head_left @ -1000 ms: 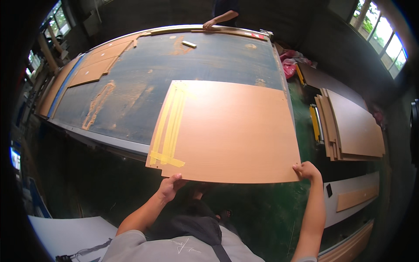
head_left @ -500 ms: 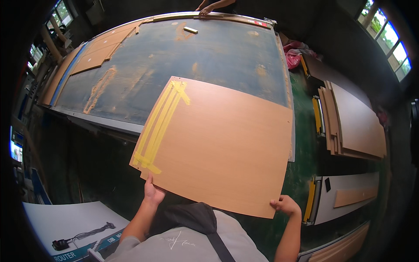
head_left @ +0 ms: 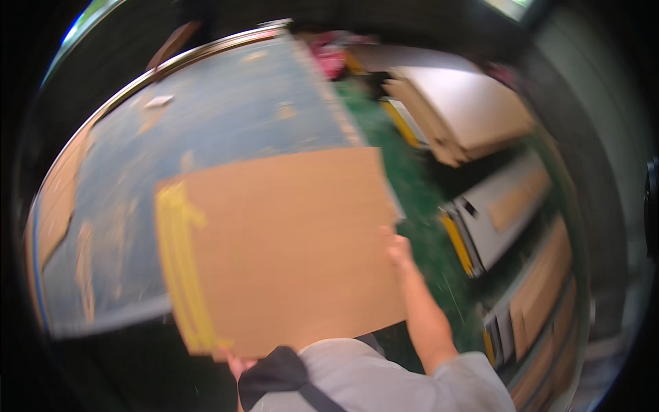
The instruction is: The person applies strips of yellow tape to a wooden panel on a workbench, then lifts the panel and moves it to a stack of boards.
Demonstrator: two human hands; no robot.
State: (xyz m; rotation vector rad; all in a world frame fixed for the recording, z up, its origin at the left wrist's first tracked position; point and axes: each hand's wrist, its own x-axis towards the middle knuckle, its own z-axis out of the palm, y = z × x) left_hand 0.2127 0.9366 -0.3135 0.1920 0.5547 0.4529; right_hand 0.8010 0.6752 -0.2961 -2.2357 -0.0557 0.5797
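Note:
A large light-brown wooden panel is held level in front of me, partly over the near right part of the big work table. Strips of yellow tape run along its left side. My left hand is closed on the panel's near edge, close to the taped corner; my bag strap area hides part of that arm. My right hand grips the panel's right edge about halfway along. The picture is smeared by motion, so finger detail is poor.
The grey-blue table has dusty patches and a small pale block on top. Stacked boards lie to the right on carts with yellow ends, with more boards nearer me. Across the table is a blurred arm.
My view has swung right, so table and stacks appear turned and shifted left. My right hand now holds the panel farther up its right edge instead of at the near corner.

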